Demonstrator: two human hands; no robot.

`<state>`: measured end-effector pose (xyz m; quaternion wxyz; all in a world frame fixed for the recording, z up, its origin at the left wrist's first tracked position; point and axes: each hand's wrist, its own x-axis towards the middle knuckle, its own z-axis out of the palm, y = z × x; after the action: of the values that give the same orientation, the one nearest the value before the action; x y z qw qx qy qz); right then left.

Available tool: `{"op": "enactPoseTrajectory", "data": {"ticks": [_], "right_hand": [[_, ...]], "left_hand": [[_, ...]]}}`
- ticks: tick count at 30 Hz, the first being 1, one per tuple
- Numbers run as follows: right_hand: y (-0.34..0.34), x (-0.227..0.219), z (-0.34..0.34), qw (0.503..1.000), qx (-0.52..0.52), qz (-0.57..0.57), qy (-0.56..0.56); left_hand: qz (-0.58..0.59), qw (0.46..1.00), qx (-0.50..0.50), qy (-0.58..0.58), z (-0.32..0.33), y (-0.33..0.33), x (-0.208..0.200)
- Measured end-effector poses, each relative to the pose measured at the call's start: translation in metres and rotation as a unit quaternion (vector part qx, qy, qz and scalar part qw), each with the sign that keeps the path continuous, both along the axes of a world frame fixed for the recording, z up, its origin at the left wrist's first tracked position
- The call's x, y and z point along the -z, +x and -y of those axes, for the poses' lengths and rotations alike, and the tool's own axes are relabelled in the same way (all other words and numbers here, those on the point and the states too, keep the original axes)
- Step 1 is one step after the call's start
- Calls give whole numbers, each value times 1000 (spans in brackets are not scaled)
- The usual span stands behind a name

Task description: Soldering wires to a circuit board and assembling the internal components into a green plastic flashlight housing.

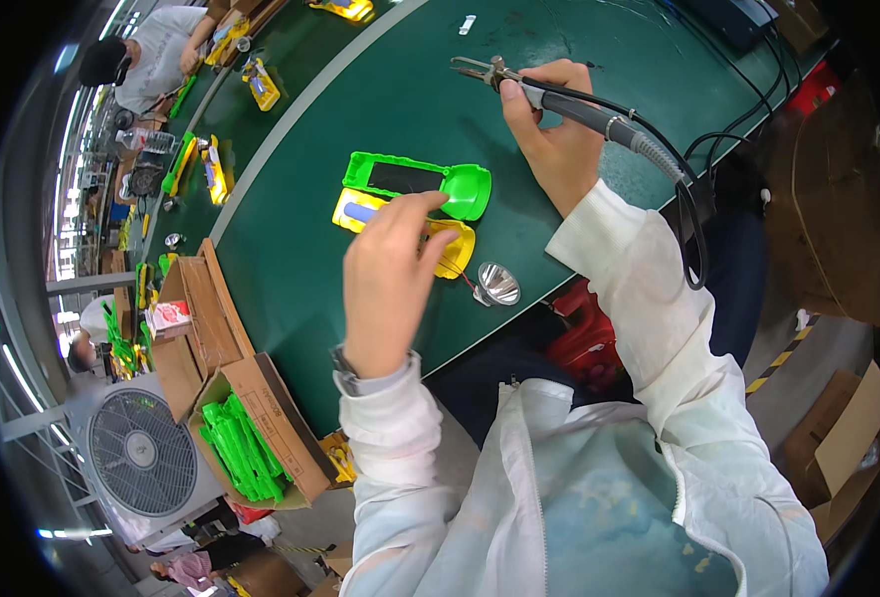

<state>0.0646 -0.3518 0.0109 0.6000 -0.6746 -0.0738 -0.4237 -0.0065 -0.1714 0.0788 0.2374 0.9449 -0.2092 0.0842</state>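
My left hand (390, 259) hovers over a yellow flashlight housing half (457, 257), thumb and index finger spread. Whether the fingertips touch the plastic I cannot tell. A blue-purple cylindrical cell (359, 212) lies in that housing, partly covered by the hand. Just beyond, a green housing half (469, 189) with a rectangular opening lies along the yellow one. A shiny round reflector (499, 285) sits near the table edge, with thin wires running toward the yellow half. Raised at the right, my right hand (559, 129) grips a grey-handled soldering iron (574, 107) with a metal guide at its tip.
The iron's cable (659, 157) loops over my right forearm. On the green table (310, 129), a grey strip divides off another work lane holding more yellow housings (261, 85). A cardboard box (286, 428) of green parts and a fan (141, 448) stand left. A co-worker (156, 60) sits far left.
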Motion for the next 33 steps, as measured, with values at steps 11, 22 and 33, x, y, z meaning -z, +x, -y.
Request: {"op": "enactPoseTrajectory", "data": {"ticks": [11, 22, 33], "right_hand": [[9, 4, -1, 1000, 19, 12, 10], [10, 4, 2, 998, 22, 56, 27], [-15, -2, 16, 997, -28, 63, 39]], "left_hand": [[-58, 989, 135, -19, -25, 46, -11], [-162, 964, -3, -212, -20, 57, 12], [-113, 986, 62, -104, -36, 81, -9]]}}
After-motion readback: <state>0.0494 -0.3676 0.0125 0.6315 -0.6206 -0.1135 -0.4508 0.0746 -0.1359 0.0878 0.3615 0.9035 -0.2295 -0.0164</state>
